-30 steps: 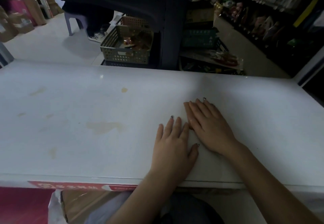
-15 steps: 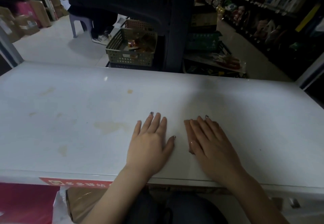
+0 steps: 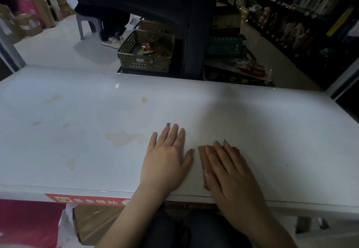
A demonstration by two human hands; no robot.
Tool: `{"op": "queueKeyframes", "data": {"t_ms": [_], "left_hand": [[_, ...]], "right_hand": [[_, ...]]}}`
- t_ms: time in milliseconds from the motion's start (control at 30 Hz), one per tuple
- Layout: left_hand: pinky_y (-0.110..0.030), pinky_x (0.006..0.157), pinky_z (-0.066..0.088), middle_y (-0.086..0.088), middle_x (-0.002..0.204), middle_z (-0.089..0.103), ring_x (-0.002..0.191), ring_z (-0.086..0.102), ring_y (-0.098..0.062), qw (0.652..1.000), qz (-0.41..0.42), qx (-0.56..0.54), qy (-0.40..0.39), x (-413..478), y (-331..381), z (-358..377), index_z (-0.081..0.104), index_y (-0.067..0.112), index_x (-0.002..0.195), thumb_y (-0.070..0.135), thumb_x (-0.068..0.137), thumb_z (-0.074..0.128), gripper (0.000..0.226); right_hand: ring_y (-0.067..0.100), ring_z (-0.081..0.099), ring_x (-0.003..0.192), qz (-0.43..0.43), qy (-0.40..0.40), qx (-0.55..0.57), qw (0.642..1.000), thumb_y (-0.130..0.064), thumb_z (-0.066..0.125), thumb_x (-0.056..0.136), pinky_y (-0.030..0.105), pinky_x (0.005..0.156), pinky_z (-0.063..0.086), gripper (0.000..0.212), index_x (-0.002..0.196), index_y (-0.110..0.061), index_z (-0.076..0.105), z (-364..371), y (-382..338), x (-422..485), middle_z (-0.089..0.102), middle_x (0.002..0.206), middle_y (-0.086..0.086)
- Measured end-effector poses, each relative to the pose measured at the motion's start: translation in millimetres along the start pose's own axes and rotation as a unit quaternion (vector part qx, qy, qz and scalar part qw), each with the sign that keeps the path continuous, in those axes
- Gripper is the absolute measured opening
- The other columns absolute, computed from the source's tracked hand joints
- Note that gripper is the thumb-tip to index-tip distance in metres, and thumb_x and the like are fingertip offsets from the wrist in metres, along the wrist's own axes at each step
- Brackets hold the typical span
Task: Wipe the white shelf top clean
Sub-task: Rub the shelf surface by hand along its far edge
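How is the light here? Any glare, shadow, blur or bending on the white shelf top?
Head view: dim; the white shelf top is brighter at left, with a glare spot near its far edge. Head view: a shadow crosses the middle, leaving the right hand darker than the left hand. Head view: cardboard boxes at top left are blurred; the far edge bows slightly.
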State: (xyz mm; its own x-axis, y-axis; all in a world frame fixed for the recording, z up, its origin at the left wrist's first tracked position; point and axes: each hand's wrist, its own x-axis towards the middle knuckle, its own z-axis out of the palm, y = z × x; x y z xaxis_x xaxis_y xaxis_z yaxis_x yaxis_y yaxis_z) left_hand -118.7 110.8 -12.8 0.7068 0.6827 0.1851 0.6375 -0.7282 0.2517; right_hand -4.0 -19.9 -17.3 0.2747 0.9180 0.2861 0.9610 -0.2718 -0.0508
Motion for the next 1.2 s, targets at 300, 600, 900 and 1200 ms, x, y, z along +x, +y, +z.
{"op": "queueKeyframes", "data": {"t_ms": [300,600,900,1200], "left_hand": [[-0.036,0.115,0.004,0.001,0.156,0.013,0.144,0.0,-0.015,1.0,0.0,0.002,0.004,-0.1,0.2,0.8,0.019,0.021,0.147,0.054,0.078,-0.007,0.08],[-0.037,0.115,0.005,0.0,0.156,0.015,0.144,0.001,-0.015,1.0,0.0,-0.004,0.004,0.3,0.1,1.7,0.021,0.02,0.146,0.053,0.079,-0.005,0.079],[-0.037,0.114,0.004,-0.001,0.156,0.016,0.144,0.002,-0.016,1.0,0.006,-0.014,0.006,0.2,0.0,1.2,0.022,0.019,0.146,0.051,0.08,-0.003,0.078],[-0.045,0.107,0.027,-0.009,0.142,0.044,0.136,0.033,-0.025,1.0,0.008,0.001,0.028,2.0,-2.7,6.1,0.048,0.011,0.133,0.044,0.087,0.022,0.062]], "right_hand": [[0.024,0.034,0.135,0.007,-0.002,0.011,1.0,-0.039,0.01,0.099,0.043,0.106,0.024,0.057,0.139,-0.013,0.042,0.3,-0.5,1.5,0.043,0.144,0.008],[0.027,0.036,0.134,0.033,-0.028,-0.008,0.999,-0.043,0.003,0.099,0.04,0.106,0.021,0.064,0.138,-0.015,0.045,8.2,-3.4,27.2,0.046,0.141,0.009],[0.02,0.004,0.144,0.034,-0.06,0.006,0.998,-0.057,-0.023,0.083,0.034,0.115,-0.001,0.083,0.149,-0.023,0.013,10.7,-4.6,52.8,0.014,0.156,0.003],[0.016,-0.011,0.143,0.055,-0.107,0.0,0.993,-0.052,-0.02,0.071,0.034,0.116,-0.008,0.084,0.149,-0.027,-0.001,9.4,-2.2,77.2,-0.002,0.158,-0.002]]}}
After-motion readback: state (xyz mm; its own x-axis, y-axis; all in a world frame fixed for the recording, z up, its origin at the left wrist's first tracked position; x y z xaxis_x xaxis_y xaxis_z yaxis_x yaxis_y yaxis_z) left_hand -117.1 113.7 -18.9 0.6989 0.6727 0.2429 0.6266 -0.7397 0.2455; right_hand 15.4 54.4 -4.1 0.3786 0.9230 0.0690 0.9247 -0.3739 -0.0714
